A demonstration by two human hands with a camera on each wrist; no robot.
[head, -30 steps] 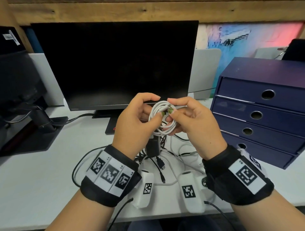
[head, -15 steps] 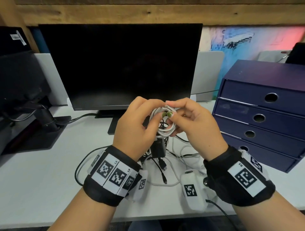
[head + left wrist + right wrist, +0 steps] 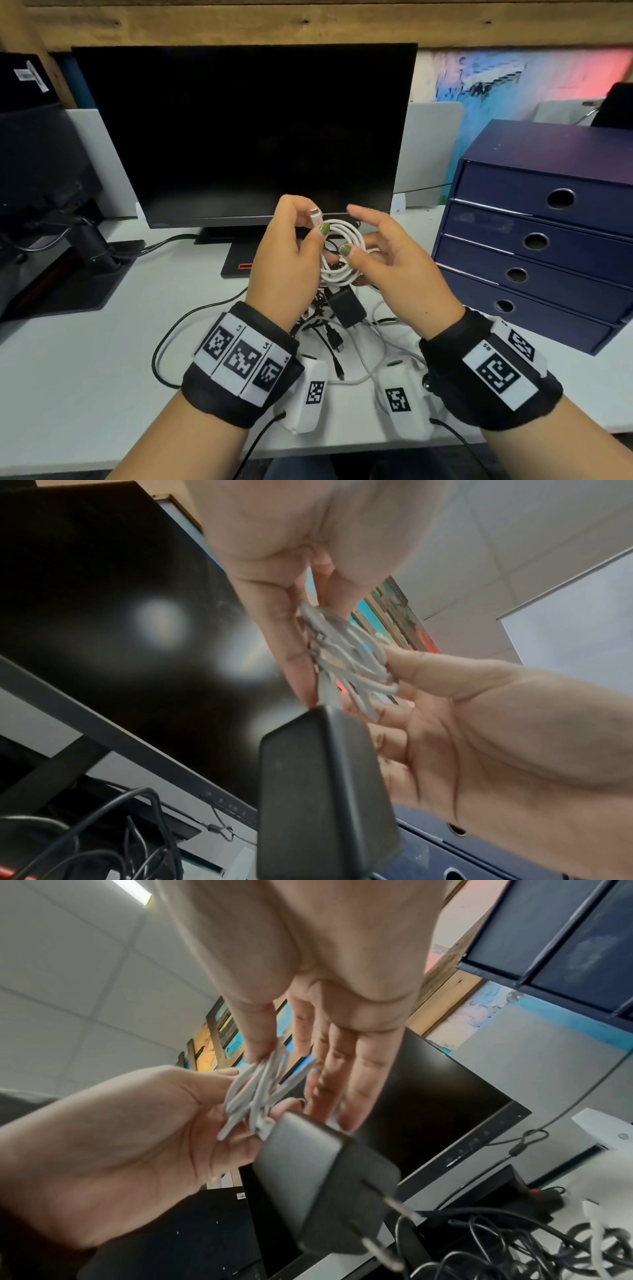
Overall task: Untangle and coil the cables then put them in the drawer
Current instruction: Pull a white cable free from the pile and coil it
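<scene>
The white marker strips on the left wristband (image 3: 239, 363), in the lower middle of the head view, read "L3" and "L4" beside square coded patterns. The right wristband (image 3: 493, 373), lower right, carries "R5". Other printing is too small to read.

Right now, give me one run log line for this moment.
step: coiling | left hand: pinches white cable coil | right hand: thumb on coil, fingers straight | black charger: hangs below | drawers: closed
</scene>
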